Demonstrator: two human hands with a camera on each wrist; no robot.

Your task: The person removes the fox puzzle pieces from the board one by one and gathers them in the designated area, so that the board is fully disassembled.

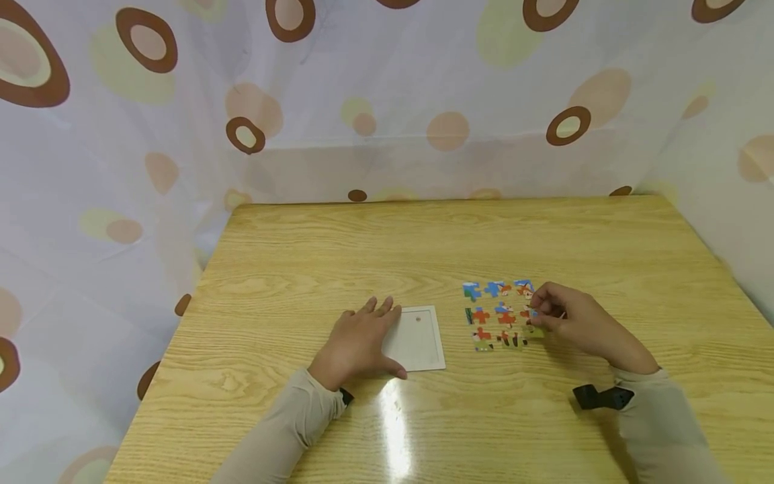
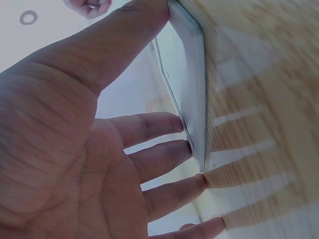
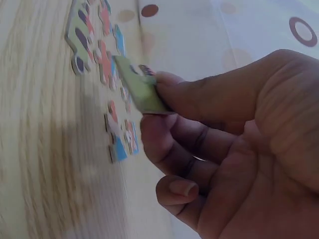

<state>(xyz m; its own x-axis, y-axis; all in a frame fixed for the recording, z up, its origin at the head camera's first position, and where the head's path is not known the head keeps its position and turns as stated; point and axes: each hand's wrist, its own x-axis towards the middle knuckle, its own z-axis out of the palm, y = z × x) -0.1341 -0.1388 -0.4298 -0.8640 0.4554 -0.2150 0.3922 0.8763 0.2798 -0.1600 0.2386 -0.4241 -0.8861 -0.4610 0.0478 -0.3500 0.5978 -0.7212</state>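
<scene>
In the head view my left hand (image 1: 361,343) rests at the left side of a white square puzzle tray (image 1: 417,349). Its fingers are spread and fairly straight, with the thumb at the tray's near edge. The left wrist view shows thumb and fingertips touching the rim of the tray (image 2: 192,74). My right hand (image 1: 571,319) pinches a green puzzle piece (image 3: 142,92) between thumb and fingers, raised off the table in the right wrist view. Beside it, several other puzzle pieces (image 1: 508,316) lie in loose rows, coloured blue, red and green.
Everything lies on a wood-grain table (image 1: 314,249). A white curtain (image 1: 399,161) with brown and peach spots hangs behind the table and at its sides. A black wrist strap (image 1: 605,396) sits on the right sleeve.
</scene>
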